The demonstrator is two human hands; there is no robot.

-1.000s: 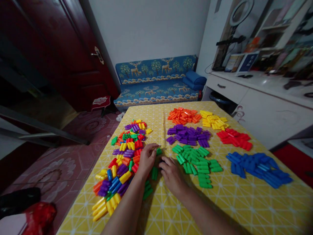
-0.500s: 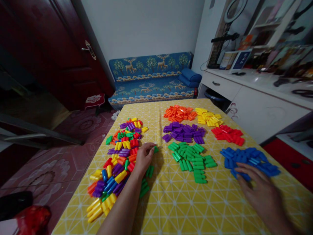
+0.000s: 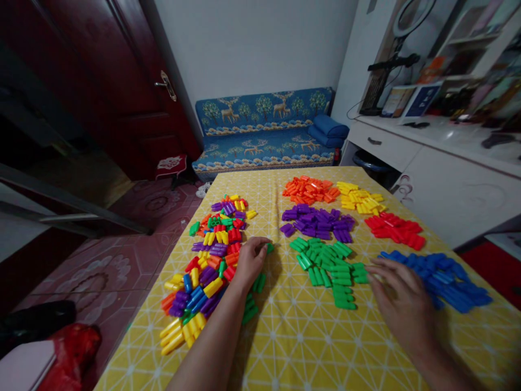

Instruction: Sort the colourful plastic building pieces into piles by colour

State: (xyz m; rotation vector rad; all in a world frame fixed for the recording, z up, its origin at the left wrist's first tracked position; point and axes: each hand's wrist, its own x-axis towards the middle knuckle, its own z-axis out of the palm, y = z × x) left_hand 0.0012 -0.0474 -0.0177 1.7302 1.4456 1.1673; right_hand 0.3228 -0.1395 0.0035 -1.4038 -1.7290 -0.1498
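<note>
My left hand (image 3: 251,259) is beside the mixed-colour pile (image 3: 207,271), its fingers pinched at a green piece (image 3: 269,247). Other green pieces (image 3: 249,308) lie by my left forearm. My right hand (image 3: 401,301) is between the green pile (image 3: 325,259) and the blue pile (image 3: 451,279), its fingers apart and nothing visible in them. Behind the green pieces is a purple pile (image 3: 319,221), and beyond it an orange pile (image 3: 310,189). A yellow pile (image 3: 360,197) and a red pile (image 3: 394,230) lie at the right.
The pieces lie on a table with a yellow patterned cloth (image 3: 301,347). A blue sofa (image 3: 264,136) stands beyond it. On the right is a white cabinet (image 3: 456,190), on the left a dark red door (image 3: 122,81) and a small stool (image 3: 171,165).
My right hand has moved left, away from the blue pile towards the green one. My left hand remains at the green piece. The whole view has shifted slightly.
</note>
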